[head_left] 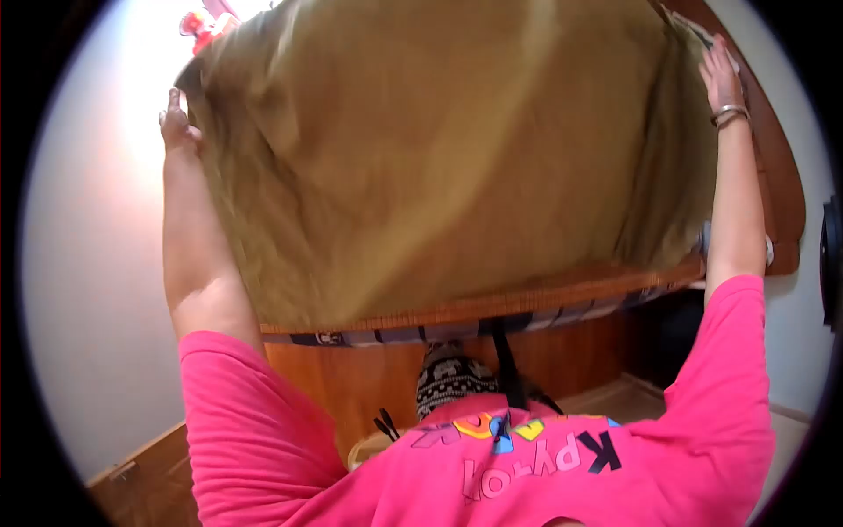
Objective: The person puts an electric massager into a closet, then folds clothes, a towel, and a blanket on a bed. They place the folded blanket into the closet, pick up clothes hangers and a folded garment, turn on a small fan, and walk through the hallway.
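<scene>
A large olive-brown cloth [439,158] spreads between my two raised arms, over a bed edged with a woven mat [457,309]. At the cloth's upper left edge is my left hand [179,123], one finger pointing up; its grip is partly hidden and blurred. On the other side, my right hand [722,81] lies at the cloth's upper right edge with its fingers stretched out. A bracelet circles the right wrist.
A brown headboard or bed side [780,193] stands at the right against a pale wall. A red object [200,31] shows at the upper left near bright light. Below the mat are a patterned mattress edge [395,335] and a wooden panel [342,378].
</scene>
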A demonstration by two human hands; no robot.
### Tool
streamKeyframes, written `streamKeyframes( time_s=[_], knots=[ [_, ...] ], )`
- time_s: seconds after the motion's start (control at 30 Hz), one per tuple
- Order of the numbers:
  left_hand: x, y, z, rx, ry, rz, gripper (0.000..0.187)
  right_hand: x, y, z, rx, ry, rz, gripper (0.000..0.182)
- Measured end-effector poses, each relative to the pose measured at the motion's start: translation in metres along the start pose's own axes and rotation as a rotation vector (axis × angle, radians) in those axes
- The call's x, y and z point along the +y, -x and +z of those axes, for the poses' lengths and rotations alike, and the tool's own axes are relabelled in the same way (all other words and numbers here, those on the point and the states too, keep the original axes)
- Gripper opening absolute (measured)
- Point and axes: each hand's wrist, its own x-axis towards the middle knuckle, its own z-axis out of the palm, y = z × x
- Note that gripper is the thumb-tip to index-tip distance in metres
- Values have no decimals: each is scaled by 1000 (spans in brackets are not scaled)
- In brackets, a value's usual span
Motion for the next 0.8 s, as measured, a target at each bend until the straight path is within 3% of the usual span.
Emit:
streamKeyframes(
  time_s=[0.07, 0.1, 0.17, 0.2, 0.23, 0.27, 0.3, 0.33, 0.4, 0.43, 0.5, 0.53, 0.63, 0.67, 0.73, 0.8],
  knots=[
    [-72, -3, 15, 100, -107, 57, 95, 25, 39, 19, -338, 21, 88, 55],
    [-129, 9, 7, 160, -370, 54, 103, 41, 87, 27, -382, -35, 282, 47],
    [-232, 85, 11, 416, -1365, -386, 106, 79, 186, 41, -294, 96, 671, 44],
    [-300, 134, -12, 475, -1222, -71, 111, 136, 228, 9, -428, 48, 758, 38],
    [-312, 176, -8, 468, -842, -247, 118, 140, 276, 5, -461, 254, 829, 31],
    [-322, 218, -3, 524, -484, -416, 126, 157, 326, -15, -339, 292, 970, 27],
    [-343, 236, 1, 680, -494, -643, 132, 179, 375, -46, -211, 191, 1136, 25],
    [-365, 247, 7, 839, -514, -879, 138, 205, 411, -87, -284, 263, 1314, 27],
    [-344, 234, 16, 501, -136, -1001, 141, 191, 461, -96, -234, 576, 1582, 34],
    [-360, 221, 18, 463, 22, -890, 137, 190, 476, -102, -398, 719, 1648, 43],
    [-368, 195, 22, 138, 208, -847, 148, 187, 484, -91, -429, 778, 1734, 59],
    [-380, 184, 25, 120, 261, -851, 141, 194, 477, -84, -402, 761, 1764, 63],
    [-408, 172, 40, 391, 175, -963, 121, 234, 456, -67, -149, 507, 1667, 81],
    [-403, 170, 43, 468, 76, -990, 94, 247, 443, -56, -82, 416, 1622, 87],
    [-363, 180, 61, 508, 26, -985, 93, 286, 420, -48, 82, 184, 1568, 100],
    [-368, 192, 40, 439, -14, -927, 91, 318, 391, -41, 200, 97, 1473, 108]
  ],
)
